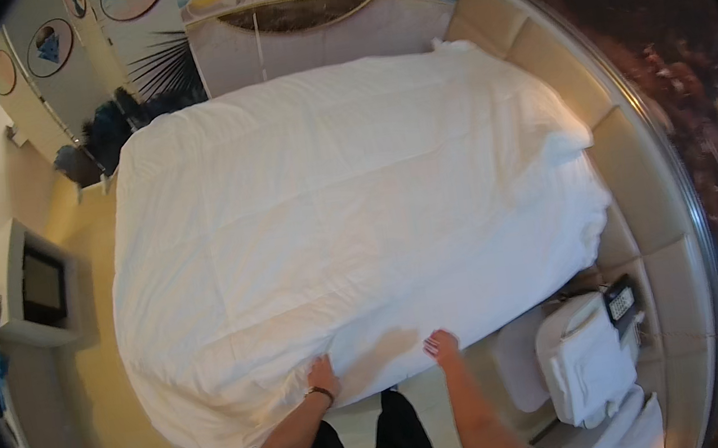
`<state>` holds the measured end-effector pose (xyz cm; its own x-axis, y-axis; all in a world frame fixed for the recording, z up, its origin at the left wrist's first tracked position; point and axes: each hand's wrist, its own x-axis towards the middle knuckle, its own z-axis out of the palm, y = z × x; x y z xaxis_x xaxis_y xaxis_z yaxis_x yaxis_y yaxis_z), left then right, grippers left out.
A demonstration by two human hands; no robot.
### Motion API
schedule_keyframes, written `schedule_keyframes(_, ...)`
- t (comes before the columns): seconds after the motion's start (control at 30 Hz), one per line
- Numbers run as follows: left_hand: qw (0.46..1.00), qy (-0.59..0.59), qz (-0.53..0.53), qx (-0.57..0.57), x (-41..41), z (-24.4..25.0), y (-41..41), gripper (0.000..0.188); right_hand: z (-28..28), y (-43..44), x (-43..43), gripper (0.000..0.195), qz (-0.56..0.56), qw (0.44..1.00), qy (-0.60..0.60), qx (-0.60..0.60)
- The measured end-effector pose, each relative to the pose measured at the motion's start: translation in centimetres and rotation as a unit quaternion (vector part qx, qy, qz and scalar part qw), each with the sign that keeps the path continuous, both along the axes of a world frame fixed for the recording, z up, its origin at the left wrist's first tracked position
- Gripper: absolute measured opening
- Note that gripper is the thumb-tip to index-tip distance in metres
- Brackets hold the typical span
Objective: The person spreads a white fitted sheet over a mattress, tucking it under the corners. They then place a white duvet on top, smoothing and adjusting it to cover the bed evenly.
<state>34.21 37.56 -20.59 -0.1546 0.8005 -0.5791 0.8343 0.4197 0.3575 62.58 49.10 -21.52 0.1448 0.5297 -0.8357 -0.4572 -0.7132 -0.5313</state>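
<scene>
A large white duvet [330,214] covers the bed before me, wrinkled towards its near left part and bunched at the headboard end on the right. My left hand [322,376], with a dark band on the wrist, is at the duvet's near edge; whether its fingers grip the cloth cannot be made out. To the right of it, my right hand [441,345] is over the near side of the bed with its fingers curled. Whether it holds any cloth is unclear.
A padded beige headboard [626,189] runs along the right. Near it, white folded linen [588,364] lies beside a telephone [619,300]. A white cabinet with a dark-fronted appliance [42,282] stands at the left. Decorated panels [333,30] line the far side.
</scene>
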Motion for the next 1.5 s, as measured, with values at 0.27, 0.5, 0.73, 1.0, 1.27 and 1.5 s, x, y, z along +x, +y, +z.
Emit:
schedule_keyframes(0.27,0.981,0.144,0.096,-0.087,4.2,-2.9,5.5,0.047,-3.0,15.9,2.3,0.025,-0.096,0.985,0.143,-0.009)
schedule_keyframes(0.5,0.995,-0.034,0.013,-0.090,6.2,-3.1,4.3,0.033,8.8,30.9,-9.5,0.022,0.069,0.918,0.201,0.334)
schedule_keyframes(0.73,0.967,-0.194,-0.102,-0.131,11.6,7.2,-1.2,0.033,4.6,27.5,-8.2,0.059,0.259,0.700,-0.516,0.420)
schedule_keyframes(1.0,0.966,-0.245,-0.082,-0.028,11.6,12.0,-5.7,0.024,4.3,8.8,0.7,0.082,0.327,0.682,-0.642,-0.128)
schedule_keyframes(1.27,0.966,-0.257,0.043,-0.005,9.7,9.4,-8.2,0.028,-3.1,10.4,11.0,0.048,0.127,0.989,-0.063,0.031)
schedule_keyframes(1.5,0.814,-0.072,0.539,-0.204,5.5,-7.6,-15.7,0.061,17.9,7.4,4.7,0.036,0.046,0.951,0.289,0.104)
